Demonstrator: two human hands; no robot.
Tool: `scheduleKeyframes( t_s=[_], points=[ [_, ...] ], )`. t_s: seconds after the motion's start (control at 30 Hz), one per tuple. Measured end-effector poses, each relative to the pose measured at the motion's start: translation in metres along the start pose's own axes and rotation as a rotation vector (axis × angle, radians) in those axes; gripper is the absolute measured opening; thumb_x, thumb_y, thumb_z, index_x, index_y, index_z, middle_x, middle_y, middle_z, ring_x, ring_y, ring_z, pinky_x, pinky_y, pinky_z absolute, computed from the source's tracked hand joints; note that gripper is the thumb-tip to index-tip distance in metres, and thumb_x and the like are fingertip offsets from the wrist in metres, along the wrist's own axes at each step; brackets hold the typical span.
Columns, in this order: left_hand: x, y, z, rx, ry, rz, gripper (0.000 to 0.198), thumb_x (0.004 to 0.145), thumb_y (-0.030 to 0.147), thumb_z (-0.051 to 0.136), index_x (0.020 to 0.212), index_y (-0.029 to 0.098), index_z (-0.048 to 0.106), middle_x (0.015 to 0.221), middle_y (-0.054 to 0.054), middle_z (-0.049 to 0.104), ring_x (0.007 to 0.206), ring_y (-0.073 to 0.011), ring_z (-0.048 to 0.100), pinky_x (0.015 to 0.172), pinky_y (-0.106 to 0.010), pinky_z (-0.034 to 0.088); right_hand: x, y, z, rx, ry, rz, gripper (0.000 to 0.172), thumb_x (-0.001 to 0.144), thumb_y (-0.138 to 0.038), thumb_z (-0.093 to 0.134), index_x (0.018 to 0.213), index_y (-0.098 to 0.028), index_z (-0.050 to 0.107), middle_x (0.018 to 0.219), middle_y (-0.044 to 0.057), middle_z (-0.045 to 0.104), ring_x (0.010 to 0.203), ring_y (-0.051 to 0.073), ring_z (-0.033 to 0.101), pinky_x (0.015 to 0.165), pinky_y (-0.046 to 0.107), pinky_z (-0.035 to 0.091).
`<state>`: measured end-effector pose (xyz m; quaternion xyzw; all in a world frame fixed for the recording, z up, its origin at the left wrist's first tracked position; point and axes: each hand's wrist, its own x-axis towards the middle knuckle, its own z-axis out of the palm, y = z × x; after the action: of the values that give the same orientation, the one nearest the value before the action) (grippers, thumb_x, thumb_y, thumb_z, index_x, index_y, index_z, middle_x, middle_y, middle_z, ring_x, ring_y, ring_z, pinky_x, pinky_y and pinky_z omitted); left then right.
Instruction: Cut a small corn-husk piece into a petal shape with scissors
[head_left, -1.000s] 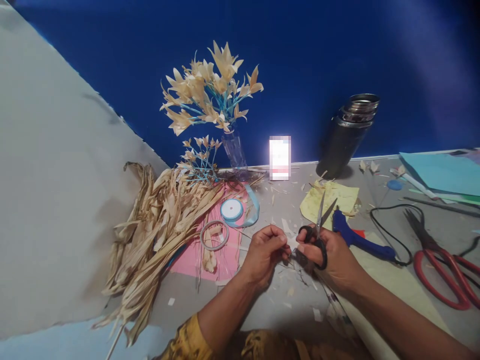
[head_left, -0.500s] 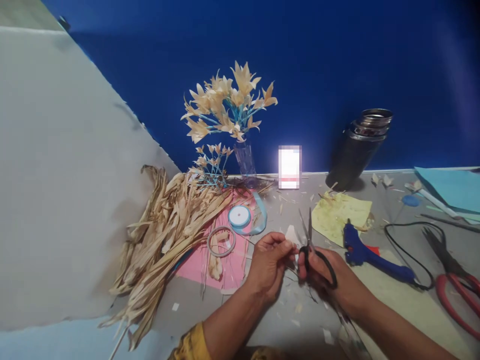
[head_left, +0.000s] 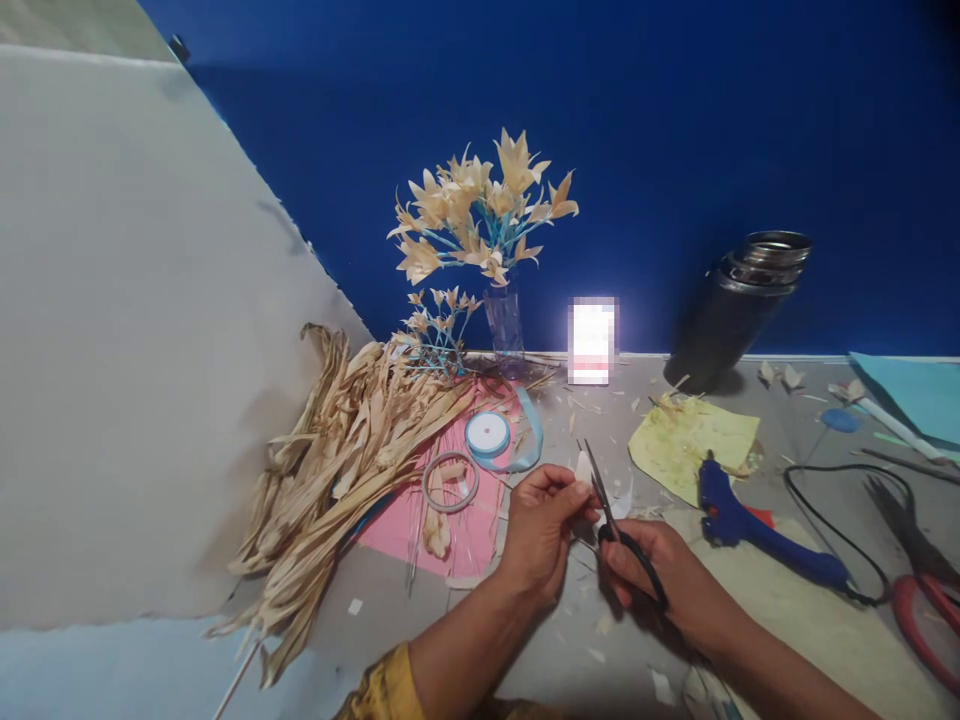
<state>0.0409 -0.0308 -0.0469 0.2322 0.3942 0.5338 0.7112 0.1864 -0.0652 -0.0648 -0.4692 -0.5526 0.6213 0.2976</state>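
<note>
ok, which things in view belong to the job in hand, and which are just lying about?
In use:
black-handled metal scissors, in right hand
small pale flat piece, material unclear, in left hand

Seemingly just lying about:
blue plastic glue gun
large red-handled, dark-bladed scissors
dark cylindrical metal bottle

Looks forward and down from the wearer's head, over a flat grey worktop [head_left: 390, 620], toward a smooth deep-blue wall [head_left: 675, 130] at twelve o'clock. Sits near the bare left hand [head_left: 547, 525] at five o'clock and bare right hand [head_left: 649, 575] between four and five, catching a patterned yellow fabric sleeve [head_left: 390, 688] between six and seven. Reaches to a flat pale-grey surface [head_left: 112, 330] at nine.
</note>
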Motion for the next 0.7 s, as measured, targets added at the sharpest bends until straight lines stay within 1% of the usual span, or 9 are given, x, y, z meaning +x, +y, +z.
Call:
scheduleKeyframes(
  t_s=[0.2,0.5,0.7],
  points=[
    [0.0003,0.0001,-0.0004,0.001,0.011,0.002,0.032,0.058,0.025,0.089,0.072,0.014,0.061,0.063,0.0,0.068,0.055,-0.011,0.063,0.061,-0.023,0.049,0.0012,0.004,0.0001,0.003,0.01,0.009,0.068,0.077,-0.086,0.052,0.059,-0.02,0.05,0.053,0.0,0.053,0.05,0.012,0.043,0.052,0.027,0.031],
    [0.0003,0.0005,0.0005,0.001,0.023,0.006,0.031,0.057,0.025,0.089,0.07,0.015,0.062,0.063,0.0,0.068,0.055,-0.0108,0.063,0.061,-0.022,0.048,0.0014,0.0086,0.0002,-0.004,0.014,0.012,0.068,0.076,-0.086,0.052,0.058,-0.02,0.049,0.051,-0.001,0.052,0.048,0.011,0.04,0.049,0.026,0.028],
    [-0.0008,0.0014,0.0015,0.003,0.018,0.011,0.032,0.056,0.026,0.09,0.068,0.015,0.063,0.063,0.001,0.067,0.055,-0.0108,0.062,0.061,-0.023,0.048,0.0017,0.0084,0.0014,0.017,0.012,-0.001,0.064,0.077,-0.082,0.056,0.059,-0.021,0.05,0.051,-0.001,0.052,0.048,0.011,0.041,0.049,0.026,0.031]
  ],
)
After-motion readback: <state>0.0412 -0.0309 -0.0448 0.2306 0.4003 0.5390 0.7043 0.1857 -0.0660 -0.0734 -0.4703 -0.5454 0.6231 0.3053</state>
